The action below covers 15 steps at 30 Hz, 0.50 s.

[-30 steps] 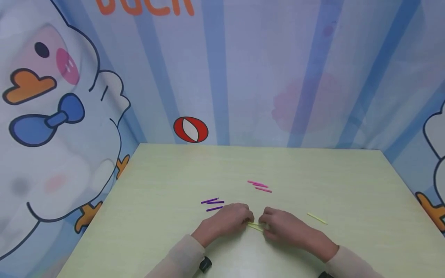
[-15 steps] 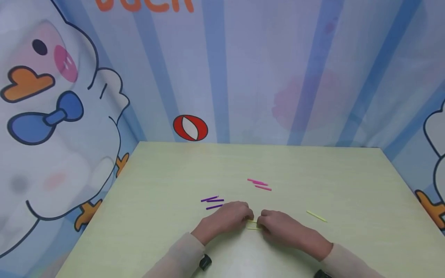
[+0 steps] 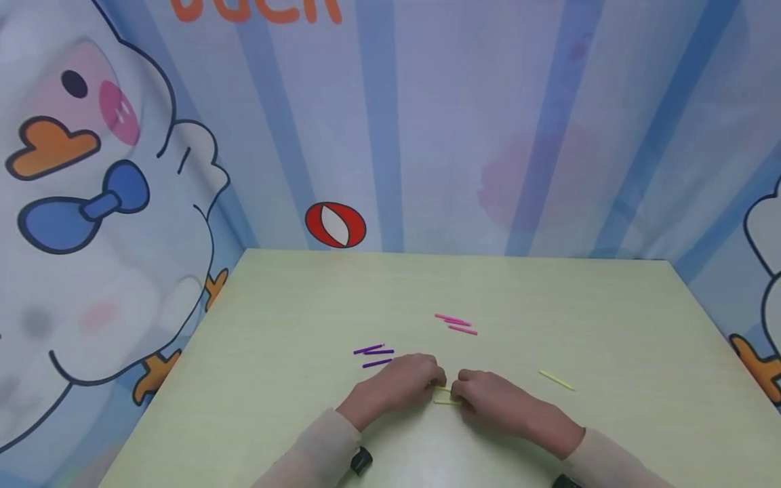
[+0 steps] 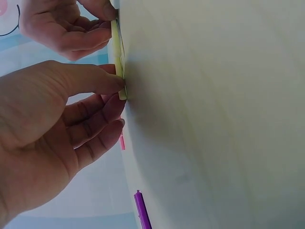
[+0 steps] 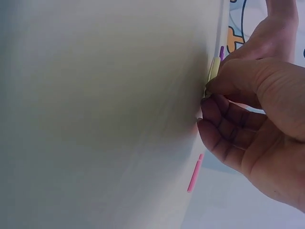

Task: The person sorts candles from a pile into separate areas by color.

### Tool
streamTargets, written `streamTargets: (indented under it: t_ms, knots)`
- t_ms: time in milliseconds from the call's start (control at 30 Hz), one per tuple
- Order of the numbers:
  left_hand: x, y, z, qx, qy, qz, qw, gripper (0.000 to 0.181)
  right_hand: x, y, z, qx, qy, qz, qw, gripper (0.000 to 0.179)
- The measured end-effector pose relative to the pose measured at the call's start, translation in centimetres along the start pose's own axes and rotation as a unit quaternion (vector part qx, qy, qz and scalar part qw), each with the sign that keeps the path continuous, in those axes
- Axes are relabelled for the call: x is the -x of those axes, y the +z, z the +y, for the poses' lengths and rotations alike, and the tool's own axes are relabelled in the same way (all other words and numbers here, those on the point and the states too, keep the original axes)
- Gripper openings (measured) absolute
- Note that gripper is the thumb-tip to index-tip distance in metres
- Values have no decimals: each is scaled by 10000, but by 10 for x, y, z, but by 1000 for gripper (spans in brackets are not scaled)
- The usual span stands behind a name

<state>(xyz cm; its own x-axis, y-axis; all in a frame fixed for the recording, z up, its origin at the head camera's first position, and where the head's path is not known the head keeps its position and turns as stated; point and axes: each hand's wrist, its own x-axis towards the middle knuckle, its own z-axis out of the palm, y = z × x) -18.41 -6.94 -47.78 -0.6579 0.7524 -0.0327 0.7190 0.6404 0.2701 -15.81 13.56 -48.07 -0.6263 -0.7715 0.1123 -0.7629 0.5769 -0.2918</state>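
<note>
Two slim yellow sticks [image 3: 447, 402] lie close together between my hands, low over the table. My left hand [image 3: 396, 383] pinches the left end of the far yellow stick [image 4: 121, 85] between thumb and fingers. From the other side, my right hand [image 3: 503, 403] pinches at the right ends, thumb against fingertips; its fingers hide those ends. In the right wrist view a yellow stick [image 5: 215, 67] runs out past the right thumb. Beyond my left hand lie several purple sticks [image 3: 378, 352], one with a narrow tip in the left wrist view.
Several pink sticks [image 3: 462, 331] lie farther back on the pale table [image 3: 293, 291]. A single yellow stick [image 3: 556, 380] rests right of my right hand. A cartoon-printed backdrop [image 3: 439, 135] rises behind the table and along its sides.
Over the second, my right hand shifts slightly left and turns over the sticks. The nearer yellow stick swings from a slant to nearly level. My left hand stays about where it was.
</note>
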Motion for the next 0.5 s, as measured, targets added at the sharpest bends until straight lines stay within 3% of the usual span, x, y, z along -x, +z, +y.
streamTargets:
  t_ms: [500]
  knots:
    - [-3,3,-1,20,-78,-34,10000,19,11,-12,9,-227,368,-49,9991,16]
